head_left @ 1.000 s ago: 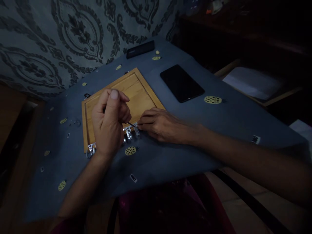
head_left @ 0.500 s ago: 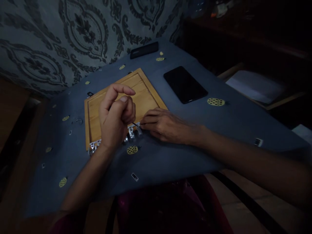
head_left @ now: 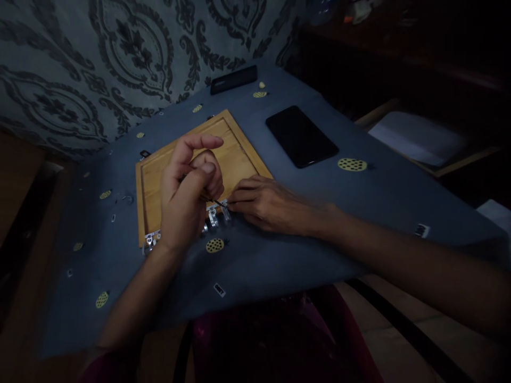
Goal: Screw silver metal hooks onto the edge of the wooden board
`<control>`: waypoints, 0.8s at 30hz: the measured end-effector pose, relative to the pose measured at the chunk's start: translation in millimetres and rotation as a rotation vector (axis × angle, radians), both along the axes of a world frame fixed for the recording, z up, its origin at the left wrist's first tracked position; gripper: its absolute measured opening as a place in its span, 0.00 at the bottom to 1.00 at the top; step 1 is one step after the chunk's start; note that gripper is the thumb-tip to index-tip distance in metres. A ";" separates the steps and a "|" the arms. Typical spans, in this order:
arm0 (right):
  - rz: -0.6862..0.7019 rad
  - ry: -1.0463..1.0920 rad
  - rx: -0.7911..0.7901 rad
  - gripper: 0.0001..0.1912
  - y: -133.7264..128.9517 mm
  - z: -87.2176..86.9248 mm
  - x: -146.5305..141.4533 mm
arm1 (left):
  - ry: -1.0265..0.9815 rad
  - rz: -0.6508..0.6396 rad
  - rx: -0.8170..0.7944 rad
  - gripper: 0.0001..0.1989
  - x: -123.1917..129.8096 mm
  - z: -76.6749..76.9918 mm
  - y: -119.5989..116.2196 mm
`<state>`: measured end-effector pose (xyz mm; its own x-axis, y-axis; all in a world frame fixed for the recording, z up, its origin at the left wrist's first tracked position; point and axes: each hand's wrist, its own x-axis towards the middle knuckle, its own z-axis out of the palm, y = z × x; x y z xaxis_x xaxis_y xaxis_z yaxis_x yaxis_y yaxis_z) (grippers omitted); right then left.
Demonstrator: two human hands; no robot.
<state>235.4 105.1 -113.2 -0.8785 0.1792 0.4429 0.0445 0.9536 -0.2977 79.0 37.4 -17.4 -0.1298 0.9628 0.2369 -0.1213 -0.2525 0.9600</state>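
Note:
A framed wooden board [head_left: 235,151] lies on the cloth, with a row of shiny metal hinge-like fittings [head_left: 213,217] along its near edge. Over that edge my left hand [head_left: 189,186] is closed, thumb against the curled fingers and index finger crooked outward. From its grip a thin dark shaft [head_left: 215,202], like a screwdriver's, slants down to the fittings; any handle is hidden in the palm. My right hand [head_left: 265,205] rests at the board's near right corner. Its fingertips are pressed together by the shaft's tip and the rightmost fitting; what they pinch is hidden.
A black phone [head_left: 301,136] lies right of the board on the blue tablecloth [head_left: 279,260]. Behind are a dark phone case [head_left: 233,80] and a small pale object [head_left: 262,85]. Patterned fabric [head_left: 131,48] rises at the back. An open drawer [head_left: 419,138] stands at the right.
My left thumb and curled fingers have shifted slightly, and more of the dark shaft shows below them. The right hand stays at the same corner. The whole view has shifted a little.

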 end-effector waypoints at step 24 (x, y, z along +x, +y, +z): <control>-0.012 0.003 0.019 0.14 -0.4 -0.4 -1.1 | 0.025 -0.165 -0.012 0.07 -8.8 -0.3 13.9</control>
<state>234.2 104.7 -113.7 -0.8751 0.1816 0.4485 0.0555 0.9584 -0.2798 70.2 51.3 -17.7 0.0363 0.9732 0.2269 -0.1362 -0.2201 0.9659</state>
